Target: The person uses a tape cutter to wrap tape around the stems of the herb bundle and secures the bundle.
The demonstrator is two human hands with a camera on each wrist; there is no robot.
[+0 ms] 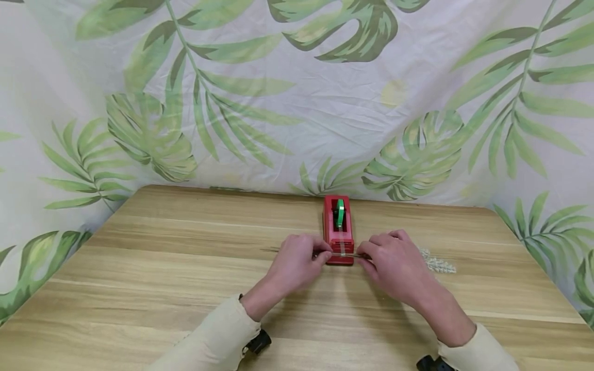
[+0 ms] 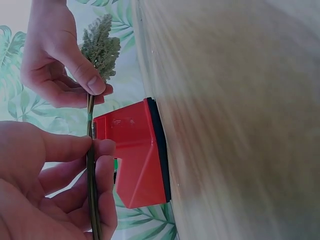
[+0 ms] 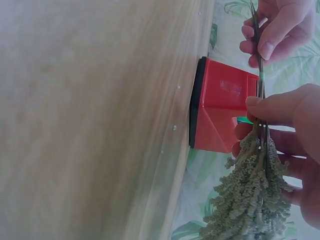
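A small bunch of dried flowers point(image 3: 250, 187), with pale grey-green heads and thin brown stems point(image 2: 91, 175), lies level across the front of a red tape dispenser point(image 1: 328, 232). My left hand point(image 1: 297, 260) pinches the stems left of the dispenser. On the other side my right hand point(image 1: 396, 265) grips them just below the flower heads, which stick out past it to the right. Between the two hands a strip of clear tape point(image 1: 342, 241) runs from the green roll point(image 1: 340, 212) to the stems. A greenish band shows around the stems there.
The dispenser stands on a wood-grain table point(image 1: 185, 232) near its far edge. Behind hangs a white cloth point(image 1: 334, 113) printed with green leaves. Tiny pale crumbs point(image 3: 174, 128) dot the tabletop. Black wrist cameras point(image 1: 260, 341) sit by the beige sleeves point(image 1: 213, 335).
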